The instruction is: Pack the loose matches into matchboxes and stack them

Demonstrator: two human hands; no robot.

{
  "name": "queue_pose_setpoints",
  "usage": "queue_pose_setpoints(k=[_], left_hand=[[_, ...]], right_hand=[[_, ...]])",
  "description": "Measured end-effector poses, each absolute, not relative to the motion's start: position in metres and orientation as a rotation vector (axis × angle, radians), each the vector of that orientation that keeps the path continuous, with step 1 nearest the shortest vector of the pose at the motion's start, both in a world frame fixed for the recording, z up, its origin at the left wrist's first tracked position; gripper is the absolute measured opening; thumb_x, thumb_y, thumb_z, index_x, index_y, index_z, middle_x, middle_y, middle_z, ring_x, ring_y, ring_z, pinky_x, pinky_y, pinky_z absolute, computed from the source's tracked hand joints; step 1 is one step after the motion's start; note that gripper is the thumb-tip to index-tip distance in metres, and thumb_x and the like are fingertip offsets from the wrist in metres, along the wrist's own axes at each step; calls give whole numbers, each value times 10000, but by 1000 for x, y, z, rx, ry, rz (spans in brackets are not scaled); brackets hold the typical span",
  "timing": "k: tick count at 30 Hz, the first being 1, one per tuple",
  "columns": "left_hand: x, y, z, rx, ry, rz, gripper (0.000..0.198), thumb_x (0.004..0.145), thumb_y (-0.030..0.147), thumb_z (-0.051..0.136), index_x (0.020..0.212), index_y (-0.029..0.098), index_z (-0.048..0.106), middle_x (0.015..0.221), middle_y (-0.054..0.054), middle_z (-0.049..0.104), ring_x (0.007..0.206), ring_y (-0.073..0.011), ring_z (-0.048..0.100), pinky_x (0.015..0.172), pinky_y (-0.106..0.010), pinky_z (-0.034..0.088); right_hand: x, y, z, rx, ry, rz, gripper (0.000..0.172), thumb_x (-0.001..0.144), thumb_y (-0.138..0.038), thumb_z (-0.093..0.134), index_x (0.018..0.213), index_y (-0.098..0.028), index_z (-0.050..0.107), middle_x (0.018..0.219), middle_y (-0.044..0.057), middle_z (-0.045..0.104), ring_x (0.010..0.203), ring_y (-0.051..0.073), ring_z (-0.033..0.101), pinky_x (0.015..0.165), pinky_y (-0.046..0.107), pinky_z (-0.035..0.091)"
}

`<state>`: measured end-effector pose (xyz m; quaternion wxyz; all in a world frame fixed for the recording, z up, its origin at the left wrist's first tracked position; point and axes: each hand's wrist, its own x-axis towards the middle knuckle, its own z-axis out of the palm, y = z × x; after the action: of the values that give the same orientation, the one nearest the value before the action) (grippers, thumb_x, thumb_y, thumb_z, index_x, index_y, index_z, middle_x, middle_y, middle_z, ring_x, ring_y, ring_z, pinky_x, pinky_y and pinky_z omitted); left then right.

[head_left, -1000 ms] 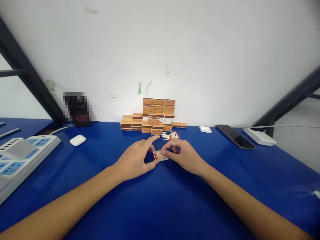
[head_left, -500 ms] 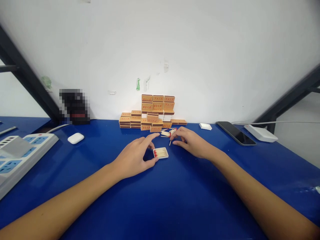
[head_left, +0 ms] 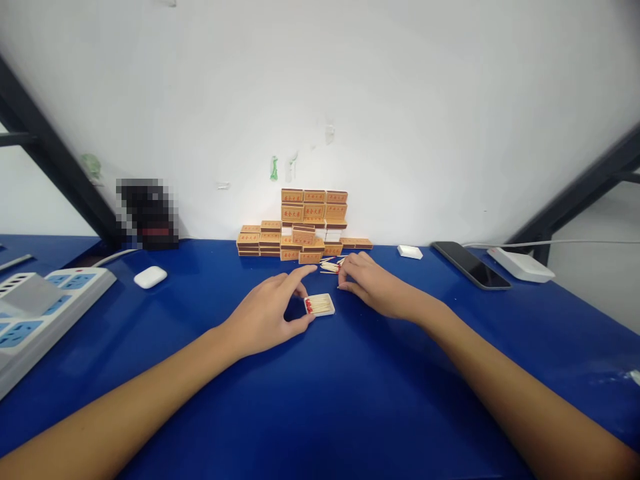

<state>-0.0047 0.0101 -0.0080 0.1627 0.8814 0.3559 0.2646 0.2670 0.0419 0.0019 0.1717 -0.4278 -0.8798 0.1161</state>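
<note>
My left hand (head_left: 267,310) grips a small white matchbox tray (head_left: 331,311), the thumb at its near side and a finger at its far side, with the index finger stretched out above. Inside the tray lie several matches (head_left: 320,305), their red heads to the left. Beyond it, a loose pile of matches (head_left: 329,267) rests on the blue table. My right hand (head_left: 373,283) is at the pile's right edge, thumb and fingers pinched together on a match, mostly hidden by the fingers. Behind the pile stands a stack of orange matchboxes (head_left: 314,213) against the wall.
A small white piece (head_left: 410,252), a black phone (head_left: 470,265) and a white box with a cable (head_left: 521,265) lie to the right. At left are a white earbud case (head_left: 151,277), a power strip (head_left: 60,307) and a blurred dark object (head_left: 149,213).
My right hand has shifted slightly left, and its thumb and fingers have closed together over the match that stuck out below them. My left hand and the tray stay nearly still.
</note>
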Motion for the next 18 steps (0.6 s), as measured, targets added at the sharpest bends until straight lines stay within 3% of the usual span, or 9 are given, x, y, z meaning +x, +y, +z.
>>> queue_pose_setpoints(k=[3,5,8,10,13,18], left_hand=[[-5,10,-8,2527,1013,758,788,884,238,733,1549,341,323,1106,8,704,1047,-223,676,971,-430,530],[-4,10,-8,2529,1009,761,782,883,236,735,1545,329,327,1108,8,706,1047,-219,676,974,-425,529],[-4,11,-8,2539,1008,762,781,878,231,740,1539,319,334,1103,11,705,1046,-214,675,977,-419,529],[-4,11,-8,2552,1012,767,785,875,228,743,1538,327,335,1101,12,703,1045,-216,675,978,-425,530],[-4,11,-7,2569,1009,783,787,875,219,741,1537,339,333,1110,7,703,1053,-223,675,989,-440,526],[-5,11,-7,2570,1008,787,803,877,222,749,1543,352,320,1111,9,708,1060,-231,677,997,-453,523]], right_hand=[[265,35,2,-1223,-2344,359,134,1028,-233,489,972,-219,610,995,89,626,969,259,549,873,409,486],[262,31,3,-1190,-2261,429,165,1038,-267,486,1111,-228,629,1044,87,646,966,247,575,849,396,506],[255,24,5,-1098,-2240,432,249,1054,-297,480,1219,-250,660,1119,88,687,1023,249,591,903,418,500],[248,20,7,-1102,-2191,428,242,1052,-320,498,1129,-248,716,1063,78,721,962,240,603,878,417,496],[238,17,7,-1165,-1985,590,216,1003,-376,589,988,-228,744,946,60,751,790,206,616,727,370,499],[232,17,-2,-1140,-1747,899,224,876,-431,743,887,-208,753,898,55,768,798,210,669,713,352,516]])
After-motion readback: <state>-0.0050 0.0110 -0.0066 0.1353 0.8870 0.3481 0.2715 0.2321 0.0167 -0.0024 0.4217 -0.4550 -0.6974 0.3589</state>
